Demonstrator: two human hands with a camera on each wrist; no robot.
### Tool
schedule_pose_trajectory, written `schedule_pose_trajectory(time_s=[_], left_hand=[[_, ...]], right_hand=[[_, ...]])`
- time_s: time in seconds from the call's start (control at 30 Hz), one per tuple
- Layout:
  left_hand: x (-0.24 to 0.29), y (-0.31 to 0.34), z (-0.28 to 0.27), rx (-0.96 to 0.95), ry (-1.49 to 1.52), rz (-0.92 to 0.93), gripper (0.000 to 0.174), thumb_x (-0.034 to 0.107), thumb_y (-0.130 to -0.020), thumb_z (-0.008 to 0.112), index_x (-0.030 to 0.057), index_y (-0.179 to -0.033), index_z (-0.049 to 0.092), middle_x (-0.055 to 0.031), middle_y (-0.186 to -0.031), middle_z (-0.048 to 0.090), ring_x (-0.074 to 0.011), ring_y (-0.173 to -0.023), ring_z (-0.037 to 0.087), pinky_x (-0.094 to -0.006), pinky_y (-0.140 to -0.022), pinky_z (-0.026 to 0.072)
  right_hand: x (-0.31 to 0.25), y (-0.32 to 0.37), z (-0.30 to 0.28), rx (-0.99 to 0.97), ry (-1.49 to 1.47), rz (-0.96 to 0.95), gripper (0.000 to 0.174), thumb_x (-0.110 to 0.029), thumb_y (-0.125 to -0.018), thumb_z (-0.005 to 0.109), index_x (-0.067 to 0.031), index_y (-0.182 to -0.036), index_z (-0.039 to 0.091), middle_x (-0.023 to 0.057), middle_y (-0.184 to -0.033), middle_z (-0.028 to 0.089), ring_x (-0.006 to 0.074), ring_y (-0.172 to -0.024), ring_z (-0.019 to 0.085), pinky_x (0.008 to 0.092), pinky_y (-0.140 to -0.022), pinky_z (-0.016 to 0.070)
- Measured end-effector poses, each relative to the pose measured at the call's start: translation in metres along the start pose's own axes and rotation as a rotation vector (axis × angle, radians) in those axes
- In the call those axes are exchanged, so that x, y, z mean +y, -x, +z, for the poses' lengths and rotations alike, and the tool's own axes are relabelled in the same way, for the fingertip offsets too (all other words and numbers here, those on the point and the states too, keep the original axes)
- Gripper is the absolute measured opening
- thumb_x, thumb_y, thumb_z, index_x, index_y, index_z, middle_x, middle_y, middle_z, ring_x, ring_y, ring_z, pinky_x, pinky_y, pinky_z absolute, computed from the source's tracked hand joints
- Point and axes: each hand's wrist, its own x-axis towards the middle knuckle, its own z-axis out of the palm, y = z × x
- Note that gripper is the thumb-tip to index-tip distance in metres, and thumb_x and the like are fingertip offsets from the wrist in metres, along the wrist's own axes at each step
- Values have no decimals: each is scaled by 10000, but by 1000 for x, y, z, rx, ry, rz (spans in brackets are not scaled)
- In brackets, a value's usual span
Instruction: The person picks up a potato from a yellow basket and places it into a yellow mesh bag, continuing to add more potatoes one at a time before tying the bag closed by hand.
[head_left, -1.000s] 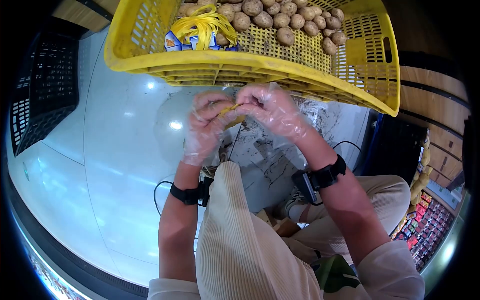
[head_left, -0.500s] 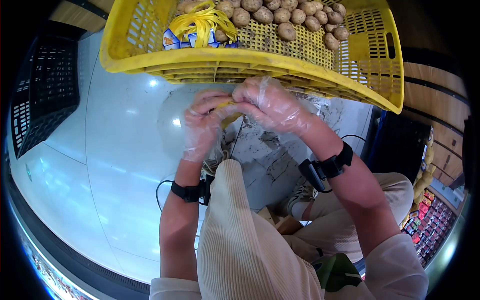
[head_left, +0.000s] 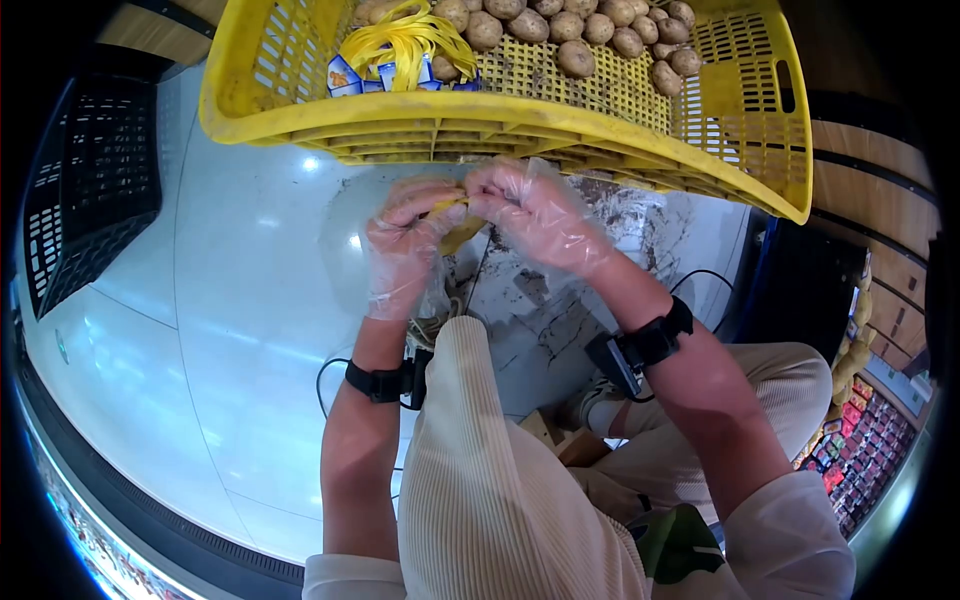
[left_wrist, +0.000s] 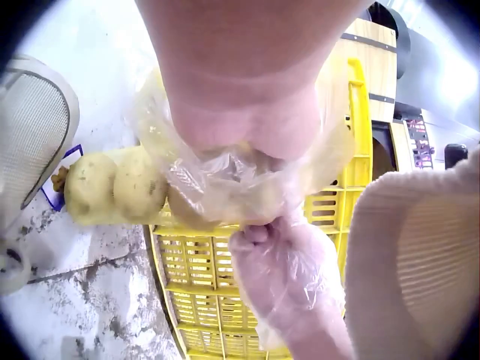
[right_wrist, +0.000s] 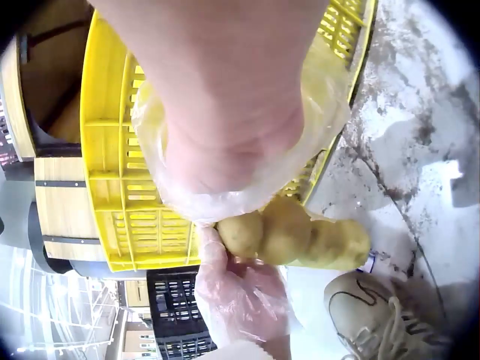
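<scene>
Both hands wear clear plastic gloves and meet in front of the crate. My left hand [head_left: 403, 238] grips the top of a yellow net bag of potatoes [head_left: 463, 233]. Opposite it, my right hand [head_left: 538, 212] pinches the bag's neck, the fingertips of both hands close together. Several potatoes [right_wrist: 289, 236] hang in a row inside the stretched net, below the hands. At the net's lower end, the left wrist view shows a blue-edged white label [left_wrist: 54, 193]. The fingers cover the neck itself.
A yellow crate [head_left: 500, 118] stands just beyond the hands, with loose potatoes [head_left: 575, 58] and a bundle of yellow net bags [head_left: 410, 45] with blue labels inside. A black crate [head_left: 95, 185] is at the left. Dirt marks the tiled floor [head_left: 540, 320]. My knee is close below the hands.
The hands stay together at the net's neck. My right hand and forearm swing slightly outward and then back in, while the left shifts a little to the left.
</scene>
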Motion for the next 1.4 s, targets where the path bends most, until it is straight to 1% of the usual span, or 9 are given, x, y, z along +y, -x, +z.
schedule_pose_trajectory(time_s=[0.1,0.17,0.4,0.6,0.97,1.1,1.17,1.3,1.4], left_hand=[[0,2,4,28,159,-73,150,1,-822,752,23,-970,746,-112,-1058,706,-221,-1028,640,-342,-942,491],[-3,4,5,36,139,-82,142,6,-839,744,23,-979,742,-113,-1069,703,-216,-1039,637,-344,-961,477],[0,3,0,20,259,-142,114,41,-889,710,6,-995,729,-114,-1082,701,-213,-1043,633,-334,-973,464],[5,-2,6,100,425,-369,138,86,-936,677,-14,-1019,724,-95,-1098,692,-161,-1014,622,-297,-941,472],[0,-4,0,157,349,-496,175,95,-884,751,-7,-1024,732,-26,-913,706,-97,-829,613,-228,-756,480],[7,-5,2,142,240,-478,168,92,-889,743,-10,-1022,727,-30,-938,709,-99,-844,615,-232,-773,483],[7,-4,2,123,204,-359,136,77,-901,723,-15,-1000,726,-36,-968,712,-108,-878,626,-246,-812,495],[10,0,-2,99,58,-240,127,57,-895,711,-1,-1006,729,-61,-1003,723,-131,-920,652,-269,-851,509],[9,-2,-8,41,-193,-19,162,41,-858,725,34,-1020,736,-88,-995,736,-181,-927,690,-299,-870,526]], right_hand=[[8,3,8,94,-51,-72,149,-131,-922,635,-10,-1008,632,122,-864,598,262,-769,581,345,-732,475],[6,5,11,98,-36,8,166,-133,-927,619,-7,-1036,624,145,-961,603,297,-891,592,367,-802,466],[4,4,15,157,122,-71,126,-80,-885,639,-25,-998,633,163,-952,606,371,-915,585,422,-830,472],[4,2,15,149,237,-161,154,-88,-888,642,-41,-1028,596,174,-956,595,398,-924,571,464,-807,458],[10,0,28,231,219,-231,144,-71,-889,645,-56,-1006,563,167,-927,574,398,-855,570,472,-760,458],[9,1,28,238,188,-225,145,-63,-887,645,-58,-1004,559,164,-923,571,394,-849,569,470,-758,457],[8,3,26,180,196,-165,151,-24,-901,616,-53,-1032,548,146,-998,570,357,-942,563,423,-821,463],[10,3,28,182,193,-175,154,-18,-904,613,-53,-1038,547,140,-991,568,347,-936,562,414,-813,464],[10,1,31,274,162,-231,155,-38,-866,648,-66,-991,562,154,-924,583,385,-855,585,453,-748,472]])
